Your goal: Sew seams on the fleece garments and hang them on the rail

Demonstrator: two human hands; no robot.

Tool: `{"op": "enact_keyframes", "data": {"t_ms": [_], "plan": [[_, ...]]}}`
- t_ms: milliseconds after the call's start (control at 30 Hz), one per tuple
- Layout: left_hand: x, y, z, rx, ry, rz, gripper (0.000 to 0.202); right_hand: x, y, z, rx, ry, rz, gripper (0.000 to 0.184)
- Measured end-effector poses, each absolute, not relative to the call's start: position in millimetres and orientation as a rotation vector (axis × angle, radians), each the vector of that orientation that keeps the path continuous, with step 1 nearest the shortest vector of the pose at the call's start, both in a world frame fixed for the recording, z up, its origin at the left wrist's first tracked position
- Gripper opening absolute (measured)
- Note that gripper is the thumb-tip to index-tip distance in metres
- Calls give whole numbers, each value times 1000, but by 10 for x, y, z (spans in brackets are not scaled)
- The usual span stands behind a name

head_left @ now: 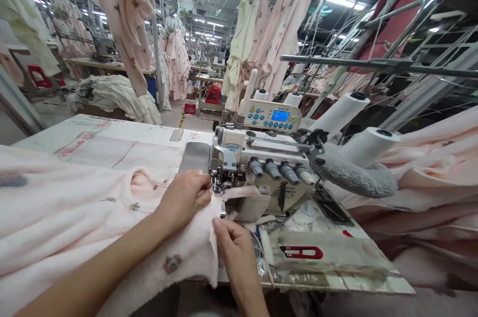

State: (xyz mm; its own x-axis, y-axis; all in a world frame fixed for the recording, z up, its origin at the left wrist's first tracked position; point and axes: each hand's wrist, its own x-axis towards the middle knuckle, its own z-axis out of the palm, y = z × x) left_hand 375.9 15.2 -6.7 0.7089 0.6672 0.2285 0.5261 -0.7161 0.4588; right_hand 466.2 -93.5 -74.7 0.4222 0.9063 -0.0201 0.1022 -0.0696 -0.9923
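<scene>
A pale pink fleece garment [74,212] with small printed motifs lies spread over the sewing table [112,137]. My left hand [182,200] rests on the fabric with fingers curled, pressing it close to the presser foot [217,182] of the white overlock sewing machine [261,167]. My right hand [233,244] pinches the fabric's edge just in front of the needle area. A thin strip of pink fabric [242,191] runs past the foot to the right.
Thread cones [341,112] stand behind the machine, with its control panel [271,116] above. A heap of pink fabric [429,167] lies to the right. Red-handled scissors [300,252] lie on the table's right side. Hanging garments [127,18] fill the workshop behind.
</scene>
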Motion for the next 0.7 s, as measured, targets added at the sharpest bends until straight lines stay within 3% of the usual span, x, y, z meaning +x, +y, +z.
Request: {"op": "enact_keyframes", "data": {"t_ms": [400, 567, 700], "plan": [[3725, 162, -36, 2587, 903, 496, 13, 4625, -1031, -786, -1577, -928, 590, 32], [3698, 164, -47, 2677, 867, 492, 14, 4675, -1060, -880, -1588, -915, 497, 14], [3727, 177, -71, 2589, 857, 526, 14, 4710, -1090, -852, -1596, -1020, 404, 38]]}}
